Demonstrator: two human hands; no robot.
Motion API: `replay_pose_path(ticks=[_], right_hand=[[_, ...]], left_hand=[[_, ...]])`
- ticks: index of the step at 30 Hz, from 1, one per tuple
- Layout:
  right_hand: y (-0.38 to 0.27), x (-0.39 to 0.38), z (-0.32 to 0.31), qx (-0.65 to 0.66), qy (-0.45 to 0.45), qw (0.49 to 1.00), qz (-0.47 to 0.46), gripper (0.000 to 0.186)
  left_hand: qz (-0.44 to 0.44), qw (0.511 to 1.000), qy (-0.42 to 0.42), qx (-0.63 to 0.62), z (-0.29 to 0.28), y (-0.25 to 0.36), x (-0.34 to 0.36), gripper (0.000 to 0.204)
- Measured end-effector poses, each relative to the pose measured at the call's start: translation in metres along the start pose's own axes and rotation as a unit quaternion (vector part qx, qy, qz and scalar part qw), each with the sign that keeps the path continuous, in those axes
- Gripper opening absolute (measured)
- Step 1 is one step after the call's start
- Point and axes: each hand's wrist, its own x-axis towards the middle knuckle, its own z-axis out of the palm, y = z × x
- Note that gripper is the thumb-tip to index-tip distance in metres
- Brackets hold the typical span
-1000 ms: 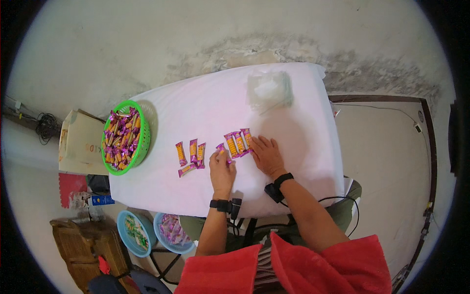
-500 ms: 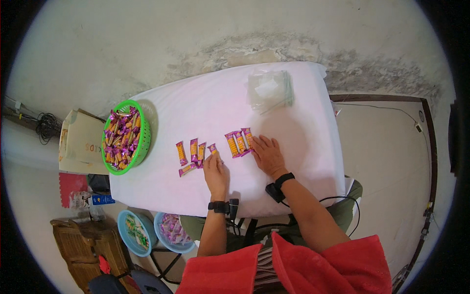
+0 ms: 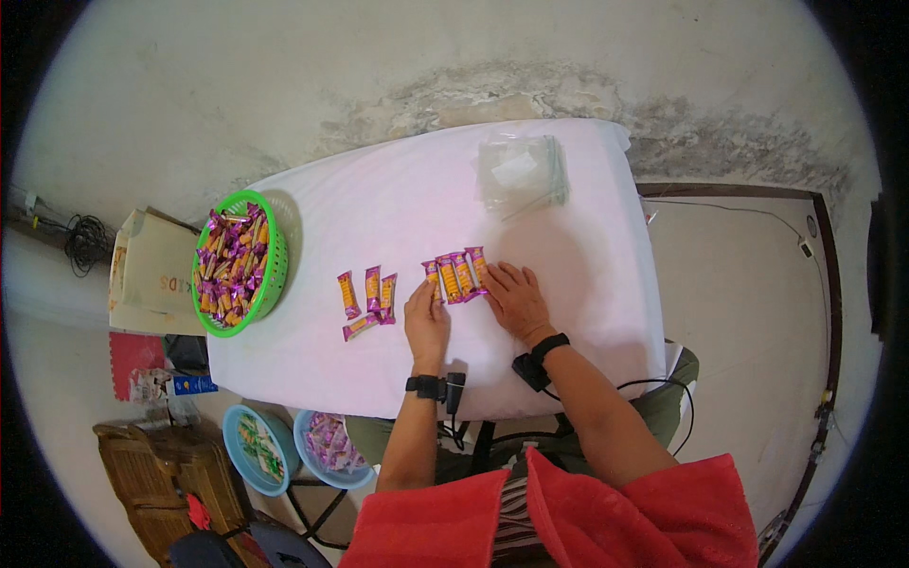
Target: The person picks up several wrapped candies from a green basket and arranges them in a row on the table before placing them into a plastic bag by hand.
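Note:
My left hand (image 3: pixel 426 327) has its fingers on a purple-and-yellow snack bar (image 3: pixel 432 275) at the left end of a row of several bars (image 3: pixel 457 275). My right hand (image 3: pixel 514 305) rests at the row's right end, fingers apart and touching the bars. A looser group of similar bars (image 3: pixel 373 295) lies to the left on the white-covered table (image 3: pixel 331 208). A green plastic basket (image 3: pixel 279 270) heaped with these bars stands near the table's left edge, and a stack of clear plastic bags (image 3: pixel 521 175) lies at the back right.
A cardboard box (image 3: pixel 151 275) stands left of the table. Below it are two blue basins (image 3: pixel 241 464) with wrapped items and a wooden chair (image 3: pixel 133 473). A wall (image 3: pixel 426 57) rises behind the table. A cable runs from my right wrist's black device (image 3: pixel 530 369).
My left hand first moved left with a snack bar, then back right, bringing it up against the left end of the row. My right hand has stayed almost still.

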Motion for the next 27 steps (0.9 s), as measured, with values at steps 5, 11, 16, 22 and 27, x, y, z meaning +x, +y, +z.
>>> replay_pose_path(ticks=[5, 11, 16, 22, 27], right_hand=[[-0.001, 0.002, 0.0, -0.015, 0.002, 1.0, -0.017, 0.041], [0.002, -0.001, 0.0, -0.018, 0.001, 1.0, -0.001, 0.046], [0.003, 0.0, 0.002, -0.013, 0.004, 1.0, -0.01, 0.049], [0.001, 0.0, 0.001, -0.014, 0.0, 1.0, -0.005, 0.049], [0.003, -0.001, -0.001, -0.006, 0.008, 1.0, -0.004, 0.049]], left_hand=[[0.019, 0.999, 0.02, 0.016, -0.011, 0.003, -0.004, 0.034], [0.016, 0.988, 0.071, 0.139, -0.048, -0.012, -0.003, 0.034], [-0.05, 0.968, 0.033, 0.242, -0.06, -0.017, 0.002, 0.037], [-0.028, 0.97, 0.024, 0.239, -0.054, -0.039, 0.002, 0.028], [-0.01, 0.978, 0.0, 0.208, -0.052, -0.035, -0.01, 0.023]])
